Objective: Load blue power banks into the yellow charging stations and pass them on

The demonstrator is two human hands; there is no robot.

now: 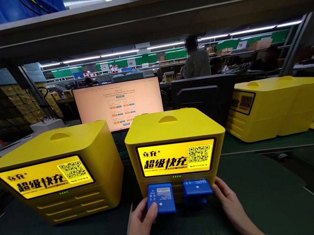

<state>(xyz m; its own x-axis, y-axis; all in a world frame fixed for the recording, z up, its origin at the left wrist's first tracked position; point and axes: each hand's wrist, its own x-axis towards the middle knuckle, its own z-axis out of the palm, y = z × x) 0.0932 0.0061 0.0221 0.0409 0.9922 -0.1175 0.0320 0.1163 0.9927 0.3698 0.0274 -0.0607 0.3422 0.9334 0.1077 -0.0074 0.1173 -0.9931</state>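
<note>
My left hand grips blue pack, my right hand grips second blue pack. Both at slots of middle yellow box, near table's front edge. Neither pushed in yet.

Both of your forearms come up from the bottom edge of the view and angle inward, so your hands sit close together near the centre, low in the frame. Your left hand is turned with the thumb on top, thumb pressed flat and pointing up and to the right, the other fingers tucked underneath out of sight; it is closed in a pinch. Your right hand lies a little higher and further out, palm facing left, fingers stretched forward and lightly curled, fingertips closing in a grip at its upper left. Both wrists are straight and bare.
</note>
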